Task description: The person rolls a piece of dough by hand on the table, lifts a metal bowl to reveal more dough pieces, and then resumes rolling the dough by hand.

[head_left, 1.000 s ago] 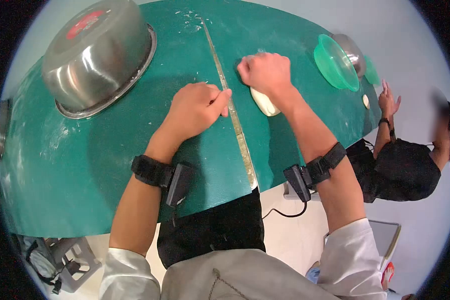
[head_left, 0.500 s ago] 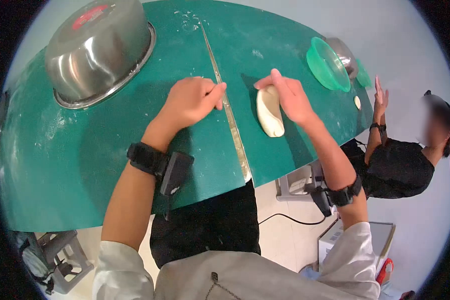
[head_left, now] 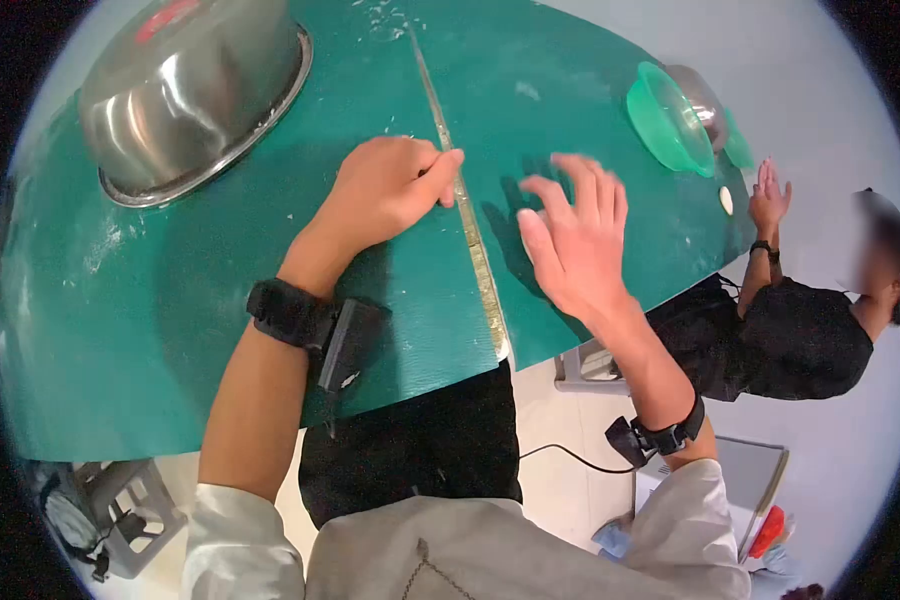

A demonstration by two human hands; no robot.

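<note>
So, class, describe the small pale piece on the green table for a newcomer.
Follow the green table to its right-hand edge. There, between the larger green bowl and another person's hands, lies a small oval piece. It is off-white, and far smaller than its neighbouring bowl.

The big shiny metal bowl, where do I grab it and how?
Try both hands on the lip of the metal bowl, one at each side, coming in low. It sits upside down, so its lip sticks out down by the table. The walls look smooth and round, so fingers might slip there.
</note>
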